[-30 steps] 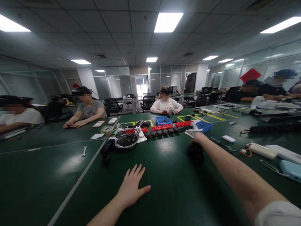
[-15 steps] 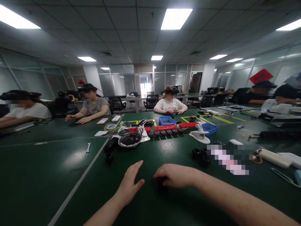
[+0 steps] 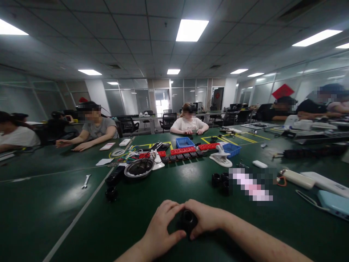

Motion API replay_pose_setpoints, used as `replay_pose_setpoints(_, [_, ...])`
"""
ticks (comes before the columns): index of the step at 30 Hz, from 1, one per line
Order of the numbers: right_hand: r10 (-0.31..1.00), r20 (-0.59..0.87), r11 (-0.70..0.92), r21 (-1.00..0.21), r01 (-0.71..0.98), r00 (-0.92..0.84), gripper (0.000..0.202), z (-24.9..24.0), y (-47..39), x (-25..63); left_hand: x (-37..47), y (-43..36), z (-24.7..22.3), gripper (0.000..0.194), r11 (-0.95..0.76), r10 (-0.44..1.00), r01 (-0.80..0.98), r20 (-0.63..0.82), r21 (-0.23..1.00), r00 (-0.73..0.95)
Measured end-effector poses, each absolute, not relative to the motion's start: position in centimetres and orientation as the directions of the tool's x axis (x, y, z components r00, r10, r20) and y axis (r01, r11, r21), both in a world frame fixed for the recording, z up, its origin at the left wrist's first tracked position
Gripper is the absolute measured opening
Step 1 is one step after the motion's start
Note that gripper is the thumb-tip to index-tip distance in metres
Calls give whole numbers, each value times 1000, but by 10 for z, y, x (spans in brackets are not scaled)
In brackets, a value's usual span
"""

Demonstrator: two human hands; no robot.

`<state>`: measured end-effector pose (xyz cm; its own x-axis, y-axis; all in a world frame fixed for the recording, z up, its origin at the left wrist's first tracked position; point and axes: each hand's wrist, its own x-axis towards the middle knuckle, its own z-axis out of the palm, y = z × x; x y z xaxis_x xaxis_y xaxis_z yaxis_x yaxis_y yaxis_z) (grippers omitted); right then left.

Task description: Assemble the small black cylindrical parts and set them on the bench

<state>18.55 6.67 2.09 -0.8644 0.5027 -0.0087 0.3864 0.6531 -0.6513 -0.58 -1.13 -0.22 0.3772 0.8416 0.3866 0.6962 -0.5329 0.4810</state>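
Observation:
A small black round part [image 3: 188, 218] with a hole in its top is near the bottom centre, above the green table [image 3: 131, 222]. My right hand [image 3: 203, 217] grips it, fingers wrapped round its far and right sides. On its left, my left hand [image 3: 163, 227] is open, thumb and fingers spread; its fingertips meet my right hand's fingers at the far side. Several similar black parts [image 3: 216, 179] stand together right of centre. Another black round part [image 3: 111, 194] sits at the left.
A round metal dish [image 3: 139, 169], a black box [image 3: 115, 175], a white clamp-like stand [image 3: 221, 159], red strips [image 3: 182, 151] and blue bins [image 3: 185, 142] lie farther back. A wrench [image 3: 86, 181] is at left, a light blue case [image 3: 334, 203] at right. Several people sit around the table.
My left hand has moved right, up to the black part and my right hand. The black part's top now shows. The view has turned slightly right, so the surroundings sit farther left.

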Motion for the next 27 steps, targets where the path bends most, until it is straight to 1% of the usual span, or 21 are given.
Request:
replay_pose_setpoints(3, [444, -28, 680, -640, 357, -896, 49, 20, 70, 189, 0, -4, -6, 43, -540, 842, 640, 343, 547, 417])
replay_pose_setpoints(5, [399, -44, 680, -656, 328, -916, 45, 19, 69, 187, 0, -3, -9, 45, -529, 848, 627, 330, 572, 414])
replay_pose_setpoints(8, [377, -27, 657, -697, 287, -926, 54, 11, 64, 180, -1, -6, -9, 50, -504, 864, 646, 344, 573, 368])
replay_pose_setpoints(10, [410, 40, 654, -709, 263, -911, 63, 4, 62, 176, -2, -7, -8, 46, -511, 858, 665, 362, 544, 363])
replay_pose_setpoints(12, [448, 101, 683, -679, 268, -888, 66, -2, 63, 175, -2, -7, -7, 42, -530, 846, 681, 373, 506, 381])
replay_pose_setpoints(14, [440, 105, 721, -634, 281, -892, 59, -5, 69, 177, -2, -6, -5, 40, -531, 845, 686, 373, 497, 384])
replay_pose_setpoints(17, [365, 63, 758, -599, 258, -929, 44, -5, 77, 180, -1, -6, -4, 38, -489, 871, 675, 348, 553, 346])
replay_pose_setpoints(18, [362, 53, 768, -583, 266, -931, 41, -5, 78, 179, 0, -6, -4, 36, -463, 886, 674, 333, 576, 324])
replay_pose_setpoints(19, [388, 48, 777, -554, 299, -920, 40, -6, 77, 178, 1, -6, -5, 35, -431, 901, 679, 319, 595, 293])
replay_pose_setpoints(20, [446, 49, 780, -512, 361, -894, 41, -7, 74, 175, 2, -7, -5, 34, -392, 918, 689, 305, 610, 253])
replay_pose_setpoints(23, [659, 121, 726, -356, 588, -742, 46, -12, 59, 165, 5, -6, -10, 32, -252, 956, 728, 279, 637, 87])
replay_pose_setpoints(25, [721, 191, 690, -290, 663, -666, 45, -16, 51, 159, 7, -5, -14, 32, -187, 960, 741, 280, 645, -2])
replay_pose_setpoints(27, [721, 225, 692, -293, 660, -656, 48, -16, 50, 158, 7, -4, -16, 32, -186, 952, 744, 304, 642, -24])
